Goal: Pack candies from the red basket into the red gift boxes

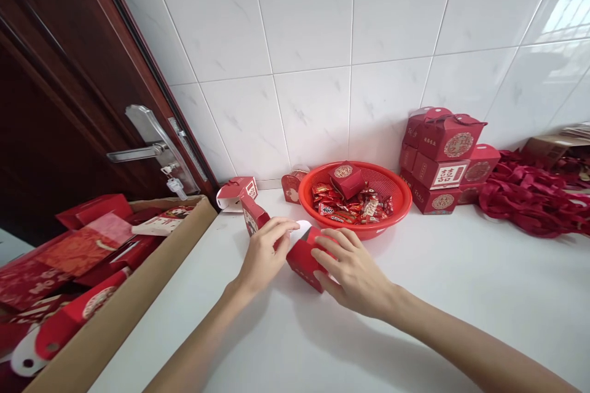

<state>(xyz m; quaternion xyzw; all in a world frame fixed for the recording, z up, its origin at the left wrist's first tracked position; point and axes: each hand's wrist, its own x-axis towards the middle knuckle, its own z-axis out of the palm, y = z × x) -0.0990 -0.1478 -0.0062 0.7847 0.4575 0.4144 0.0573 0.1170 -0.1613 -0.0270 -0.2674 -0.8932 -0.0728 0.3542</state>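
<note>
A small red box (304,264) stands on the white table, its top flaps partly raised and one showing a white inner face. My left hand (267,252) is at its left side, thumb and fingers closed at the white flap's edge. Across the box's right side lies my right hand (350,267), fingers bent and spread over the red flap and wall. Just behind my left hand is another red box (252,215). The red plastic basket (401,196) behind my right hand holds wrapped candies (341,212) and a closed red box (346,179).
Finished-looking red boxes (442,166) are stacked at the right, beside a heap of dark red ribbons (530,196). A cardboard carton (152,270) of red packaging stands at the left, near the door handle (138,152). More small boxes (236,193) sit by the tiled wall.
</note>
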